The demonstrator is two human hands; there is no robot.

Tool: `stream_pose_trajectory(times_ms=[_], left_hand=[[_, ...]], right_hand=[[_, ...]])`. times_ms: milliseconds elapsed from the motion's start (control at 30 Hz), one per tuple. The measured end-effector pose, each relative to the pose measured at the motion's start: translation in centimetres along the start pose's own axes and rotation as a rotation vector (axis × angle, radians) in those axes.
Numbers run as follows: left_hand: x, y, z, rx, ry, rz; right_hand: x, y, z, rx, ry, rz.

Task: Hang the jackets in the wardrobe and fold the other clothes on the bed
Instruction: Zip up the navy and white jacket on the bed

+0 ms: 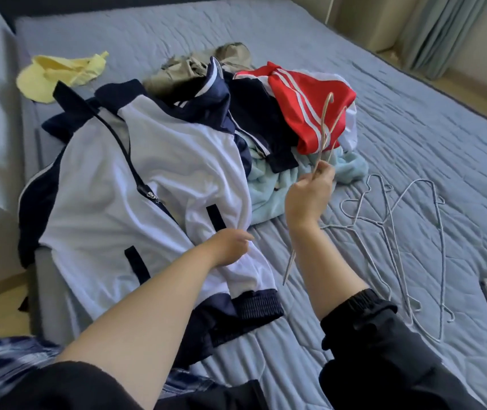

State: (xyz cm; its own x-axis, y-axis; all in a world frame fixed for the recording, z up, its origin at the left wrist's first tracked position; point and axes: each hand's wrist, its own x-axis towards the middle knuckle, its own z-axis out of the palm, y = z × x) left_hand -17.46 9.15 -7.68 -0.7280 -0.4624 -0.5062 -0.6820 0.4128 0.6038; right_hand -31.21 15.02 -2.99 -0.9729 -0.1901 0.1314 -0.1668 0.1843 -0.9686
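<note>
- Jacket [135,184], white with navy sleeves, collar and ribbed hem and a dark zip line down its front, lies spread front-up on the bed [413,113], under and left of my left fingers. A yellow garment [61,75] lies well beyond it, far left.
- My left hand [230,247] rests on the jacket's right edge, fingers bent on the cloth. Whether they pinch it I cannot tell.
- Beyond both hands sits a heap: an olive garment [183,72], a red garment with white stripes [304,96], and a light blue fleece [271,187] just beside my right fingers.
- My right hand [310,193] pinches pale wire hangers [325,128], their hooks up in front of the red garment.
- Right of those fingers, grey wire hangers [399,232] lie tangled on the bed.
</note>
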Motion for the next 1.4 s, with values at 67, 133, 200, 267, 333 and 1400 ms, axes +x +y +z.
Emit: stream_pose_trajectory(times_ms=[67,133,200,267,333,1400], left_hand=[[-0.5,-0.3,-0.9,-0.163,0.007,-0.013],[-1.6,-1.2,-1.7,-0.385,-0.006,-0.02],[-2.8,-2.9,-2.5,-0.498,0.082,-0.012],[-4.0,-5.3,-3.3,-0.47,0.235,-0.027],[-5.2,-8.3,-3.8,-0.378,0.372,-0.098],[0.2,-20.3,-19.4,-1.167,0.749,0.061]], right_hand=[[-1.1,-1.7,1.6,0.076,-0.014,-0.048],[-2.4,-3.4,3.3,0.122,-0.022,-0.136],[-3.8,-5.3,5.2,0.148,-0.156,-0.169],[-5.0,-7.0,7.1,0.149,-0.373,-0.148],[-6.0,-8.4,8.9,0.073,-0.552,-0.177],[-0.9,-2.1,26.9,-0.666,-0.581,-0.329]])
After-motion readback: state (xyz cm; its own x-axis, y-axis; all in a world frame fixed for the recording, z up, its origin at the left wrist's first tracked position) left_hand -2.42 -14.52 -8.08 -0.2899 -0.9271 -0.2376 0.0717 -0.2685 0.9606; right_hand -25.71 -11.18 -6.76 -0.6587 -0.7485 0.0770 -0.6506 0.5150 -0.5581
